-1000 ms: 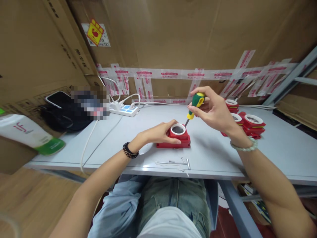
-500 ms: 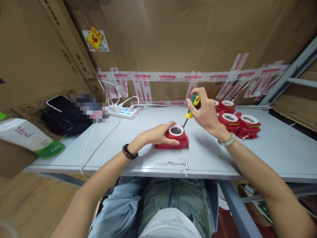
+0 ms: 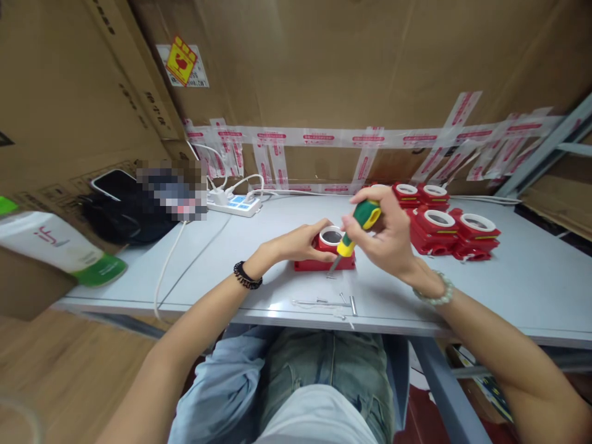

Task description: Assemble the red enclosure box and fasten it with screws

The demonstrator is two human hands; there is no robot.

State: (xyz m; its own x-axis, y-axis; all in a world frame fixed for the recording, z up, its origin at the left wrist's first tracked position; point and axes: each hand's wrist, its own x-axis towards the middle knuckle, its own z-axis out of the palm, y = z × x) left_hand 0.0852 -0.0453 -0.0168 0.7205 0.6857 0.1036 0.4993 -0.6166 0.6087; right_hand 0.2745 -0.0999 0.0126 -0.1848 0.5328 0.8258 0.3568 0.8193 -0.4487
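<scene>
My left hand (image 3: 308,242) grips a red housing (image 3: 303,265) from its left side, thumb along the front face. The housing lies on the table with a white ring (image 3: 332,235) round its dark round top opening. In my right hand (image 3: 386,237) is a screwdriver (image 3: 356,228) with a green and yellow handle, held tilted. Its shaft points down and left in front of the housing, the tip close to a small screw (image 3: 331,276) on the table; whether they touch I cannot tell. Nearer me lies a T-shaped metal bar (image 3: 354,306) among several small screws.
Several more red housings (image 3: 435,240) with white rings stand at the right. A white power strip (image 3: 235,203) with plugs and cables sits at the back left. Left of it are a black bag (image 3: 115,222) and a white and green tube (image 3: 60,246). Cardboard (image 3: 324,68) backs the table (image 3: 522,290).
The screwdriver has moved from the housing's back right corner down and toward me, to the table in front of it. My left hand keeps its grip on the housing. The view has shifted slightly.
</scene>
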